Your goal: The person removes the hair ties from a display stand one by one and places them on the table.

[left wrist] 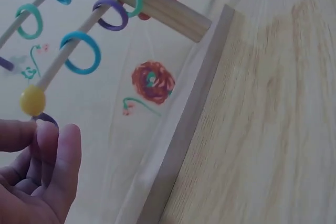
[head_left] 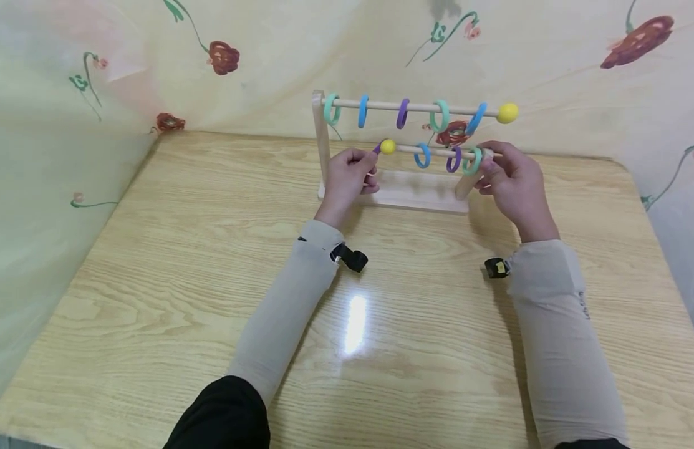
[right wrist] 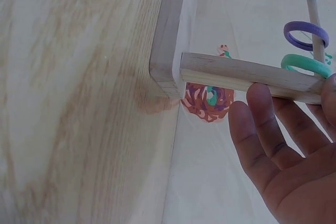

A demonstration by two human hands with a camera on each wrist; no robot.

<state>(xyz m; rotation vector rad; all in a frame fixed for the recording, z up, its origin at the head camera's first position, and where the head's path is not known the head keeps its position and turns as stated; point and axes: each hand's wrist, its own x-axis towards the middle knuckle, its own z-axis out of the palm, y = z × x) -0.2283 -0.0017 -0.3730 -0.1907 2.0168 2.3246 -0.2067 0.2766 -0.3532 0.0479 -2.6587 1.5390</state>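
A wooden stand holds two horizontal rods at different heights. My left hand pinches a purple ring right at the yellow ball on the free left end of the lower rod. Most of that ring is hidden by the fingers. Along this rod hang a blue ring, another purple ring and a green ring. At the rod's other end, my right hand grips the top of the short post, close beside the green ring.
Behind, the upper rod carries several green, blue and purple rings and ends at the right in a yellow ball. A tall post supports its left end. The wooden table meets a flower-patterned wall covering at the back.
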